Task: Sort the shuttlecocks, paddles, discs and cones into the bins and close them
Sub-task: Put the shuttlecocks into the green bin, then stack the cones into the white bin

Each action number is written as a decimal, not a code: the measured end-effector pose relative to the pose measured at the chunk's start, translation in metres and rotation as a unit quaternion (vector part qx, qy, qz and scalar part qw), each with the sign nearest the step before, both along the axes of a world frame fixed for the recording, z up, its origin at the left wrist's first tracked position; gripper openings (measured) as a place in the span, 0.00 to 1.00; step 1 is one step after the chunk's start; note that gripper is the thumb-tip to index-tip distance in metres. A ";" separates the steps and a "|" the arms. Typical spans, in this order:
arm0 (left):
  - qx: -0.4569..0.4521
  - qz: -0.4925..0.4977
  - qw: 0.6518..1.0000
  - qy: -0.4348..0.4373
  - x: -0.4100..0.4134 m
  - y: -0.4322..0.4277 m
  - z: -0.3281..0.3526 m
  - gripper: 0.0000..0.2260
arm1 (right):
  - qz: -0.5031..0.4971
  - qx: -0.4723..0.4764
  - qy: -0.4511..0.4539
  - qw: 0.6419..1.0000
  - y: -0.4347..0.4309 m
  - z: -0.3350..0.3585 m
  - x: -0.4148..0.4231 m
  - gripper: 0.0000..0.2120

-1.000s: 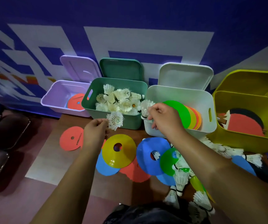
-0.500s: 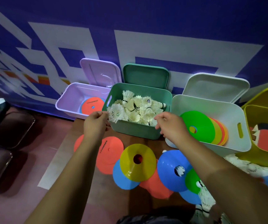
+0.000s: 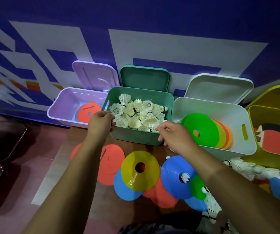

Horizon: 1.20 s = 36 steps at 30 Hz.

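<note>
**Moved since a second ago: left hand (image 3: 101,123) and right hand (image 3: 174,137), forward from above the floor (image 3: 34,146) to the teal-green plastic bin (image 3: 136,137)**

Left hand at near-left corner of bin, fingertips (image 3: 108,114) against a white feather shuttlecock (image 3: 116,110) atop the heap inside; pinching or merely touching, not discernible. Right hand over near-right corner, fingers loosely curled, holding nothing. Green lid (image 3: 144,78) propped open behind. On floor in front: yellow plastic cone (image 3: 132,174), blue plastic cone (image 3: 171,174), flat orange disc (image 3: 110,164); loose shuttlecocks (image 3: 244,168) farther right.
</note>
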<state>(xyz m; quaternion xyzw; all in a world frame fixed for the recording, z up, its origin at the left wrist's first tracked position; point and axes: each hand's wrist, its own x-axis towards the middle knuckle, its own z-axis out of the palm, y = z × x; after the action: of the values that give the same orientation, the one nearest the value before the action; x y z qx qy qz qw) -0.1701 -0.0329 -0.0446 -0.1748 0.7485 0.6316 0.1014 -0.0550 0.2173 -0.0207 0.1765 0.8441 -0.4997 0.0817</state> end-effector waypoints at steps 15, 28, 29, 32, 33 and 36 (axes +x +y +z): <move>-0.100 -0.150 0.982 -0.047 0.142 0.078 -0.044 0.07 | -0.018 -0.061 -0.023 0.998 0.058 -0.035 0.082 0.10; -0.242 -0.370 0.894 -0.073 0.228 0.181 -0.092 0.11 | -0.071 -0.040 -0.047 0.996 0.144 -0.078 0.173 0.10; -0.273 -0.385 0.879 -0.069 0.232 0.186 -0.097 0.13 | -0.073 -0.037 -0.051 0.995 0.150 -0.083 0.180 0.10; -0.350 -0.419 0.836 -0.048 0.242 0.197 -0.110 0.21 | -0.077 -0.026 -0.071 0.994 0.162 -0.098 0.195 0.10; -0.361 -0.423 0.830 -0.050 0.245 0.199 -0.112 0.22 | -0.079 -0.020 -0.076 0.994 0.165 -0.102 0.199 0.09; -0.385 -0.417 0.822 -0.049 0.250 0.197 -0.117 0.16 | -0.069 -0.003 -0.078 0.995 0.174 -0.108 0.204 0.08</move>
<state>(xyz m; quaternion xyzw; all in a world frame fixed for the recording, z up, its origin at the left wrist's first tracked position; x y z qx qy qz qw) 0.0804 0.1637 -0.1612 0.0984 0.9262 0.1802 0.3162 0.1487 0.3912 -0.1287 0.2721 0.8197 -0.4913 0.1129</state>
